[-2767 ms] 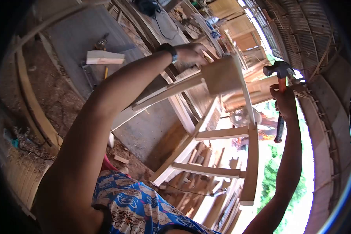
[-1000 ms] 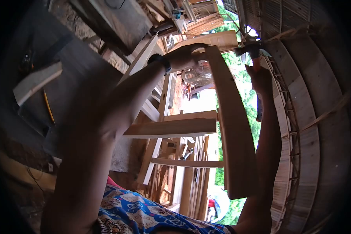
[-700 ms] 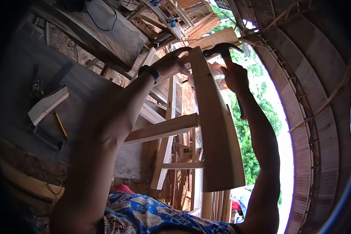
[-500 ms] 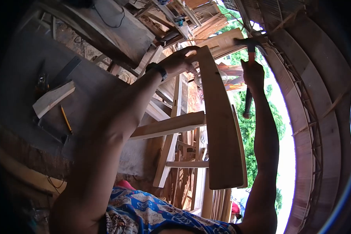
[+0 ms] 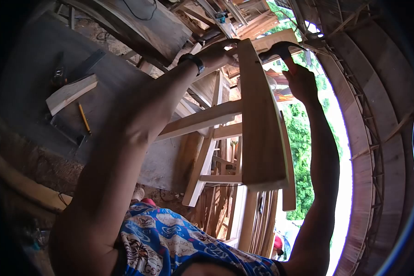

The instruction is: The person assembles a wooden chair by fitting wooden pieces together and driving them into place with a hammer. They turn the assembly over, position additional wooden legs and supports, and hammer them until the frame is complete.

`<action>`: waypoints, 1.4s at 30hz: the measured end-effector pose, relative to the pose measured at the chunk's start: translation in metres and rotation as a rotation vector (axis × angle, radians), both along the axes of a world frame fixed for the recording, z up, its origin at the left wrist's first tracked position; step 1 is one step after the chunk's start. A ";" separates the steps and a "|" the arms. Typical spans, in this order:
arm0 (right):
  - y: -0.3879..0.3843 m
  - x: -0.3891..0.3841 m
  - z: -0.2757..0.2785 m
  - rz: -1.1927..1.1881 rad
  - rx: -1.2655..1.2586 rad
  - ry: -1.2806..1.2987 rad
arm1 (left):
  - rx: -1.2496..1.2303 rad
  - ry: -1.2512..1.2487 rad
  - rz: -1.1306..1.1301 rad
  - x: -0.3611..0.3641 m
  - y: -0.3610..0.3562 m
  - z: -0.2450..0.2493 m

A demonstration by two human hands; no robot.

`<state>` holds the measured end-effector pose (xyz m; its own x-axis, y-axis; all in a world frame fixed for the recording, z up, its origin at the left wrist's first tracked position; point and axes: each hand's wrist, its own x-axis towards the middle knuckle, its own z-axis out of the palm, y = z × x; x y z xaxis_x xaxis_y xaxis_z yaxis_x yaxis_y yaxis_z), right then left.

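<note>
My left hand (image 5: 221, 54), with a dark watch on the wrist, grips the upper end of a wide wooden board (image 5: 263, 124). My right hand (image 5: 302, 83) is closed round the handle of a claw hammer (image 5: 283, 49), its striking face right by the board's right side near the top. Behind the board, wooden rails such as a crossbar (image 5: 202, 119) and a leg (image 5: 202, 172) join into a frame. Part of my left hand's fingers is hidden behind the board.
On the dark worktop (image 5: 27, 92) to the left lie a wood offcut (image 5: 72, 94), a yellow pencil (image 5: 84, 118), a metal square (image 5: 69, 133) and a tape measure (image 5: 59, 76). A large slab (image 5: 152, 37) is at the back. Stacked timber (image 5: 260, 211) stands lower down.
The hammer has swung left, from well clear of the board to right at its side. The board's lower end appears higher and tilted; my left hand keeps hold of it.
</note>
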<state>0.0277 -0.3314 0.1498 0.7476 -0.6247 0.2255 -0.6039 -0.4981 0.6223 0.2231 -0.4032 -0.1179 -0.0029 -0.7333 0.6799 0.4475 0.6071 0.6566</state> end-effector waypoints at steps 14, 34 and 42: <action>0.062 -0.046 0.004 0.293 -0.048 -0.076 | -0.236 -0.024 0.280 -0.012 0.286 0.028; 0.093 -0.008 -0.023 0.481 -0.134 -0.097 | 0.073 -0.334 1.340 -0.042 0.260 0.000; 0.093 -0.005 -0.026 0.398 -0.098 -0.155 | 0.177 -0.383 1.334 -0.049 0.257 0.007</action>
<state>0.0225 -0.2388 0.1237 0.8785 -0.2647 0.3977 -0.4666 -0.6544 0.5951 0.1737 -0.1460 -0.1109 0.5943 -0.4051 0.6948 -0.6166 0.3250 0.7170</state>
